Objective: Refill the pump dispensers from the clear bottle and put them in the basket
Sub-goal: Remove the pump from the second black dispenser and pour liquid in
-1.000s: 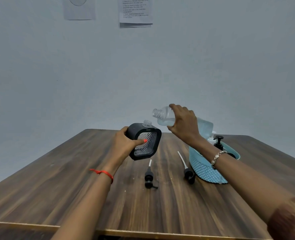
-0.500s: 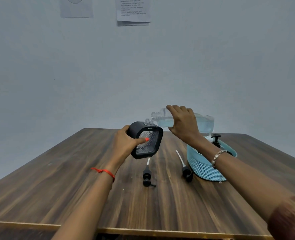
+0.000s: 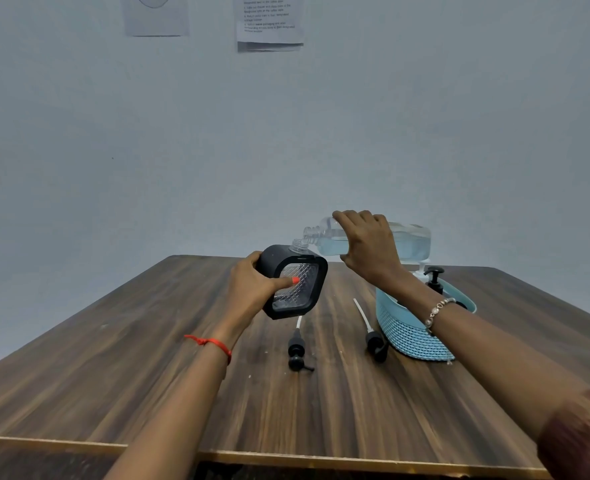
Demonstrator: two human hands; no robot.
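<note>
change: bottle [image 3: 407, 242] has tipped near level since a second ago, its mouth now meeting the dispenser [image 3: 295, 282] neck; no stream visible
left hand [image 3: 252, 289]: clasps dispenser, held above surface [image 3: 113, 358] middle
right hand [image 3: 369, 247]: wraps bottle
basket [image 3: 411, 330]: right side, one pump inside
meaning: pour about to start

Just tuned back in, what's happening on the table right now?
The person is mid-refill. The left hand holds a black dispenser tilted above the table, its pump off. The right hand tips the clear bottle so its neck meets the dispenser's opening. Two loose pump heads lie on the table. The blue basket already holds another pump-topped dispenser.
</note>
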